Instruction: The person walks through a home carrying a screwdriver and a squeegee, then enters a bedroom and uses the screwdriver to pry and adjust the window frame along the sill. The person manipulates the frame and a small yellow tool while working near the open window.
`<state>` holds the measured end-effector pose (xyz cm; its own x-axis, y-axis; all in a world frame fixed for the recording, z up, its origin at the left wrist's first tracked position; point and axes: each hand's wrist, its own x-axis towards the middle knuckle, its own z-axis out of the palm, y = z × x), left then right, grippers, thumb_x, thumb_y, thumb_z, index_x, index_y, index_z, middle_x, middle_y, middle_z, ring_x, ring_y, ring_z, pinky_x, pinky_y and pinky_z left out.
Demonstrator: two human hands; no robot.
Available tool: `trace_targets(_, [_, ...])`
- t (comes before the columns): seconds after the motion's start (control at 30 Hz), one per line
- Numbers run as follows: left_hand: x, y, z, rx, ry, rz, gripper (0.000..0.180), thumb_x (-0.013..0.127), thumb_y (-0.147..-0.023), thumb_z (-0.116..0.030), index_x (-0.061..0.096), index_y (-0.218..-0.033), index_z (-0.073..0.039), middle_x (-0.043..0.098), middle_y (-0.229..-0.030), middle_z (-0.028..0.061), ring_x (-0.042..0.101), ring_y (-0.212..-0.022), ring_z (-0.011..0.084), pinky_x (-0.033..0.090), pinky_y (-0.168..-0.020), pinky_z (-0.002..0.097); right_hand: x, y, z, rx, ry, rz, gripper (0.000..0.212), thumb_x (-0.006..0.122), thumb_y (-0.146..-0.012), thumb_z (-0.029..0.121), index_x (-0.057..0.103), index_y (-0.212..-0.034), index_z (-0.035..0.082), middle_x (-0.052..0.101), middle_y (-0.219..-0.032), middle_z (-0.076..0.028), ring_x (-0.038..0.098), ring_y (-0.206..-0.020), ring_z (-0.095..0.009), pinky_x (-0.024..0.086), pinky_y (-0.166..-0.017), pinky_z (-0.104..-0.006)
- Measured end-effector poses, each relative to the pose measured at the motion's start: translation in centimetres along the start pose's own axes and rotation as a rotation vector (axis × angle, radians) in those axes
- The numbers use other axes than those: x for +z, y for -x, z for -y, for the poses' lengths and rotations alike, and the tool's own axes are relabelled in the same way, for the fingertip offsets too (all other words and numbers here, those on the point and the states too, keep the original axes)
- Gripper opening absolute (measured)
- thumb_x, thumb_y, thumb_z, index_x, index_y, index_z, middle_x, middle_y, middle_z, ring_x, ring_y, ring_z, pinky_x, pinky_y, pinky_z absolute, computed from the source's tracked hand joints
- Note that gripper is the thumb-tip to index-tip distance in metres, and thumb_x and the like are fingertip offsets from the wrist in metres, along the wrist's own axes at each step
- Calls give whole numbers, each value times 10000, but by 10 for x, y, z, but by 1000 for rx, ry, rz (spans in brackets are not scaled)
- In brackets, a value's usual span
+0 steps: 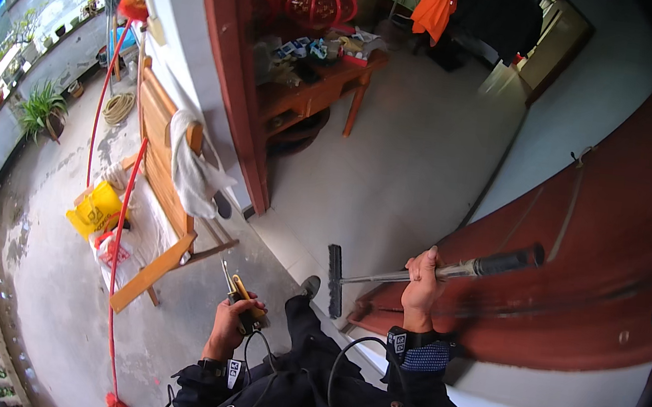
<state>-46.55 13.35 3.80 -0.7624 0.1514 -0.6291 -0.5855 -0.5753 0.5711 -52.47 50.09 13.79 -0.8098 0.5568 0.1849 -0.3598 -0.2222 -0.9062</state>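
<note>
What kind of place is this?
It's probably somebody's home, seen where indoors meets outdoors. A wooden bench and a leafy green plant are outside, and a big red lantern decorates the room inside.

One head-worn fisheye view looked down and forward, from close above the left hand (226,327) and right hand (419,286), toward a red door frame (232,64).

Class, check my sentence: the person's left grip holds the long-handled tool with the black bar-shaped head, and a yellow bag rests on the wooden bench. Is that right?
Not quite: the head view shows the right grip, not the left grip, holding the long-handled tool with the black bar-shaped head. The yellow bag does rest on the wooden bench.
</note>
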Motion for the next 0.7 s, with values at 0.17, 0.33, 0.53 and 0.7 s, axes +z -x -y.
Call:
trace_targets(0.17, [60, -80, -61, 1, -103, -52, 251, 664, -897, -41, 601, -1124, 44, 705, -925, 172, 725, -848, 327, 617, -758, 480, 23, -93, -51, 85, 128, -207, 432, 721, -988, 343, 511, -698, 103, 443, -599, 46, 404, -540, -62, 334, -510, -257])
trace_targets(0.33, [126, -158, -111, 46, -334, -9, 220, 663, -918, -68, 606, -1086, 63, 708, -909, 170, 727, -839, 306, 605, -728, 430, 16, -162, -66, 211, 183, -171, 469, 691, -1007, 340, 418, -700, 112, 386, -633, 59, 342, -557, -66, 299, -532, -254])
trace_targets(0.53, [202, -244, -131, 10, -383, 52, 228, 630, -967, -174, 629, -1040, 42, 692, -867, 157, 684, -727, 273, 558, -667, 378, -23, -213, -75, 226, 88, -213, 355, 614, -1055, 301, 443, -783, 152, 336, -656, 65, 328, -589, -73, 322, -599, -272])
trace_targets(0.7, [245, -327, -142, 40, -352, 74, 215, 643, -966, -178, 643, -981, 37, 683, -814, 145, 683, -696, 280, 570, -662, 390, -51, -255, -81, 192, 56, -298, 418, 598, -1065, 345, 423, -730, 168, 319, -658, 59, 298, -596, -84, 293, -608, -282])
